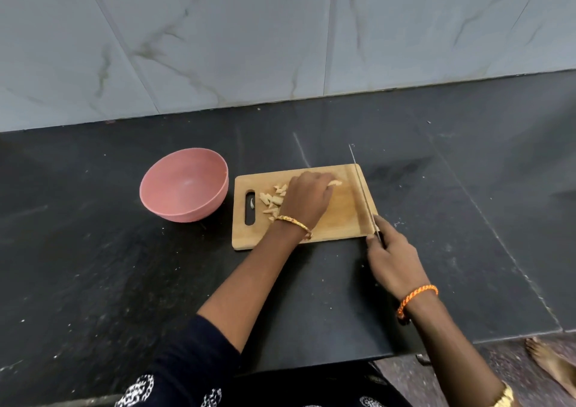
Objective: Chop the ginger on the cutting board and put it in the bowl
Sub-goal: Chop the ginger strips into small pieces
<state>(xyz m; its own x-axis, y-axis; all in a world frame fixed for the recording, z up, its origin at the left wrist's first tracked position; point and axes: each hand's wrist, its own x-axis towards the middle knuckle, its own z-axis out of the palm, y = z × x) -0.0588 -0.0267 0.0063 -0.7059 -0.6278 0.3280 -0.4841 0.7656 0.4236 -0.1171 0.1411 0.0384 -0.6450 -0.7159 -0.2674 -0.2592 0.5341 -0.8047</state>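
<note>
A wooden cutting board lies on the black counter. Several pale chopped ginger pieces sit on its left half. My left hand rests over the board's middle, its fingertips pinching a small ginger piece. My right hand grips the handle of a long knife at the board's near right corner. The blade lies along the board's right side, its tip past the far edge. An empty pink bowl stands just left of the board.
The black stone counter runs back to a pale marble-tiled wall. Its front edge is near my body. A bare foot shows on the floor at the lower right.
</note>
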